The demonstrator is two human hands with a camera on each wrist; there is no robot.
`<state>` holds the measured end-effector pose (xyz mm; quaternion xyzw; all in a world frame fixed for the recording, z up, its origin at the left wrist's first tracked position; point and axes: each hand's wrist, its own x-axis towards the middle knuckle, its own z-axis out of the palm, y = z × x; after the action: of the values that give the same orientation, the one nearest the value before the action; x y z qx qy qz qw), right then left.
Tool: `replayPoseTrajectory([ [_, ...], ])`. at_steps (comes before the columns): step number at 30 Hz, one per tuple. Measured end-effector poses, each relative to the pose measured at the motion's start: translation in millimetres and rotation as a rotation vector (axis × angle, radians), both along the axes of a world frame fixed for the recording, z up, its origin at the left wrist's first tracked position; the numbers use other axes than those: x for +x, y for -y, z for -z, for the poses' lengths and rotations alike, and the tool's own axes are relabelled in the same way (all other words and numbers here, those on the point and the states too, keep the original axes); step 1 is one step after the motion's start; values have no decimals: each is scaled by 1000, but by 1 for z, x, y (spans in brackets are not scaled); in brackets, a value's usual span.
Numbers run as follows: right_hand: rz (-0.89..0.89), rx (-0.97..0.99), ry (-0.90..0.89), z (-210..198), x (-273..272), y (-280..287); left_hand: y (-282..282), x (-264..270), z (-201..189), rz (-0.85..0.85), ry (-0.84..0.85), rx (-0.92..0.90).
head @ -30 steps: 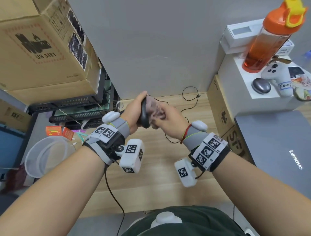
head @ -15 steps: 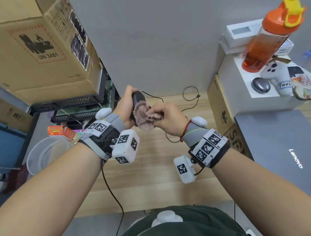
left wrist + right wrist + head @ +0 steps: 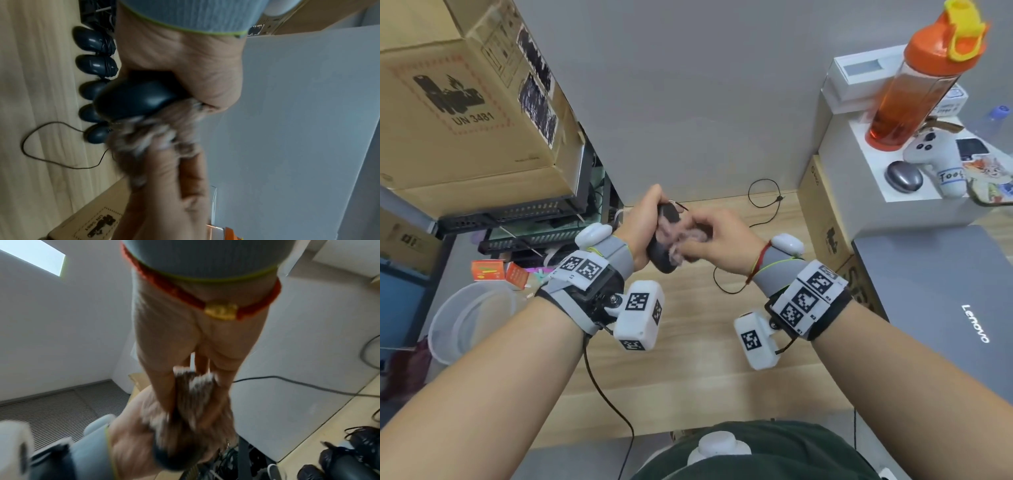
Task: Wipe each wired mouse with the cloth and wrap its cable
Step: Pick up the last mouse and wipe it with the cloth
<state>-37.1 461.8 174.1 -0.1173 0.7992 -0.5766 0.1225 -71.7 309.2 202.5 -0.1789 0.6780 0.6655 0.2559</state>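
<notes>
Mouse (image 3: 666, 240): in the head view you hold this dark wired unit above the wooden desk (image 3: 688, 359), its long axis running from near your body up toward the wall. Your left hand (image 3: 642, 226) curls its fingers round the mouse body. Your right hand (image 3: 717, 240) pinches the pinkish cloth (image 3: 681, 236) and presses it against the side of the mouse. A thin cable (image 3: 739, 274) loops on the desk beneath your right wrist. A clear plastic tub (image 3: 469, 322) stands at the left; its contents cannot be told. In the left wrist view the mouse (image 3: 135, 99) sits clamped in the left palm (image 3: 185, 65), rounded rear toward the camera, with the cloth (image 3: 148, 138) bunched against it by the blurred right hand (image 3: 164, 194). A row of further dark mice (image 3: 92, 65) lies on the desk behind. In the right wrist view your right fingers (image 3: 164, 386) close round the cloth (image 3: 191, 399), which covers the mouse (image 3: 170, 457); motion blur hides finer detail.
</notes>
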Motion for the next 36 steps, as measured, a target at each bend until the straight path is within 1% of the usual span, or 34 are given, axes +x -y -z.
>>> replayPoseTrajectory([
  [1,-59,84,55,4,1,-7,3,0,-1,14,-6,-23],
  [2,-81,143,119,7,0,-15,6,-1,-1,25,-27,-53],
  [3,-43,146,178,11,-1,-22,10,-2,-2,42,-54,-93],
  [4,55,117,204,13,-3,-29,10,-2,-3,72,-78,-137],
  [6,321,23,122,12,-12,-38,12,-3,-4,144,-125,-235],
  [7,418,-66,80,8,-16,-41,12,-1,-4,190,-144,-284],
  [8,470,-173,59,3,-20,-41,11,-1,-3,237,-163,-333],
  [9,468,-235,52,1,-23,-41,10,-2,-1,283,-183,-386],
  [10,436,-239,50,1,-26,-41,8,-3,0,328,-216,-438],
  [13,225,-64,99,11,-23,-34,4,-2,4,423,-333,-522],
  [15,93,-68,130,18,-19,-26,0,0,1,456,-372,-562],
  [18,12,-66,97,17,-12,-17,-3,-2,-6,466,-438,-640],
  [21,-101,-236,177,13,-9,-17,0,-7,-9,444,-511,-738],
  [23,-183,-343,248,11,-10,-18,5,-8,-9,440,-530,-762],
  [24,-196,-391,277,11,-11,-18,7,-9,-10,442,-530,-765],
  [26,-138,-457,347,10,-13,-18,9,-9,-9,450,-531,-758],
  [27,-96,-443,353,8,-13,-18,8,-10,-10,454,-533,-750],
  [28,-57,-385,324,8,-14,-16,6,-10,-11,452,-538,-747],
  [31,10,6,99,15,-18,-15,3,-11,-13,450,-558,-766],
  [32,34,109,30,19,-20,-14,2,-11,-12,455,-566,-770],
  [33,56,171,-6,22,-22,-14,3,-12,-11,460,-579,-779],
  [36,58,265,-47,24,-25,-16,8,-16,-4,441,-617,-801],
])
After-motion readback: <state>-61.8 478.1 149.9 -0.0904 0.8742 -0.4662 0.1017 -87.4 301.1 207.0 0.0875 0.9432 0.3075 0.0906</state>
